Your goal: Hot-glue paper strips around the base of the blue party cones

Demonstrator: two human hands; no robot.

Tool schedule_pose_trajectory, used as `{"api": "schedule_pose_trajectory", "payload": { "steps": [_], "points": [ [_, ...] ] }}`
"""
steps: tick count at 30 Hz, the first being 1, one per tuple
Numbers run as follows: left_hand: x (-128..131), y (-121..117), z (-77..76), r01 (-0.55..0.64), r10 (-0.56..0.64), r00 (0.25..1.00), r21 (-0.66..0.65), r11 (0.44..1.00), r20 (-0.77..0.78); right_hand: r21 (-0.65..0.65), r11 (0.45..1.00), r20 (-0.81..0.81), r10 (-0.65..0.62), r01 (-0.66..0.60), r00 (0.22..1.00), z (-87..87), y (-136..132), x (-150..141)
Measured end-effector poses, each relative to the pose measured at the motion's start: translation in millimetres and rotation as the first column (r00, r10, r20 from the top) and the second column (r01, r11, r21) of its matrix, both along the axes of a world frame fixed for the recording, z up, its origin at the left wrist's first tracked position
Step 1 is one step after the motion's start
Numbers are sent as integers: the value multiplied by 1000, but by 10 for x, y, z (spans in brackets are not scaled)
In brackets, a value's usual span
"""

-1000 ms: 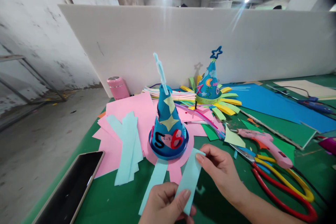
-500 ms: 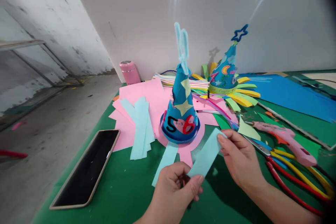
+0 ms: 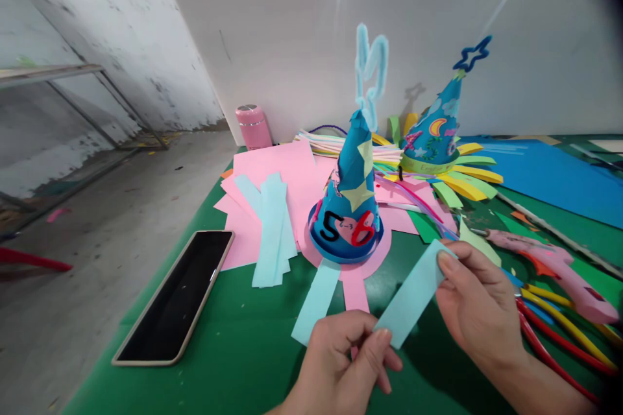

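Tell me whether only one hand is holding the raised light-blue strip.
No, the left hand pinches the near end of the light-blue strip while the right hand pinches its far end.

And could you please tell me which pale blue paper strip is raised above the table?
The strip pinched by the left hand and right hand; another strip lies before the front hat, and several overlap near the phone.

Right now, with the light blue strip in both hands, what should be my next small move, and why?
I would probably bring the held strip to the pink ring under the hat, right of the pink tab. Left hand and right hand hold its opposite ends; another light blue strip lies at the ring, left of that tab.
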State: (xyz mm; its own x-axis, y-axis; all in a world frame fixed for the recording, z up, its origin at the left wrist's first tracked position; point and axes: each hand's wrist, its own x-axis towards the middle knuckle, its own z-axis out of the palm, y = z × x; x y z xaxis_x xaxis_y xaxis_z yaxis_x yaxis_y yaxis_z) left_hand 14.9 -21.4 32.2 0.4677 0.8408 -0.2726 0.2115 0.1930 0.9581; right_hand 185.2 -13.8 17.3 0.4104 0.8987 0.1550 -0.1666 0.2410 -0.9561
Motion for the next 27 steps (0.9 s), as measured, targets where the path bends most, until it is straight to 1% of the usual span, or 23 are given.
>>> {"api": "schedule_pose_trajectory", "payload": {
  "steps": [3,5,8,10,16,19,22,24,27],
  "points": [
    [-1,16,-35,-1,1,1000,-28,1000,-3,44,999,63,9,-12,998,-30,-6,33],
    [8,15,-67,-20,21,999,-64,998,27,72,997,100,21,-28,995,-49,-21,40],
    [20,12,-101,-24,36,994,-114,993,99,73,995,114,62,-70,992,-69,-49,29],
    [22,14,-111,-15,28,994,-122,992,108,77,994,114,74,-83,991,-77,-65,20],
    [6,41,-165,20,-19,999,-54,998,31,68,993,102,90,-97,991,-92,-66,14],
    [-22,67,-206,74,-74,997,-13,997,-11,52,993,90,97,-102,991,-105,-47,19],
    [-65,91,-211,152,-151,988,1,988,-37,35,995,75,94,-97,993,-118,-19,39],
    [-89,96,-204,187,-187,982,4,982,-31,28,995,64,90,-92,994,-125,-1,55],
    [-94,85,-204,190,-190,982,11,982,17,19,995,49,93,-94,994,-129,11,64]
  ]
}}
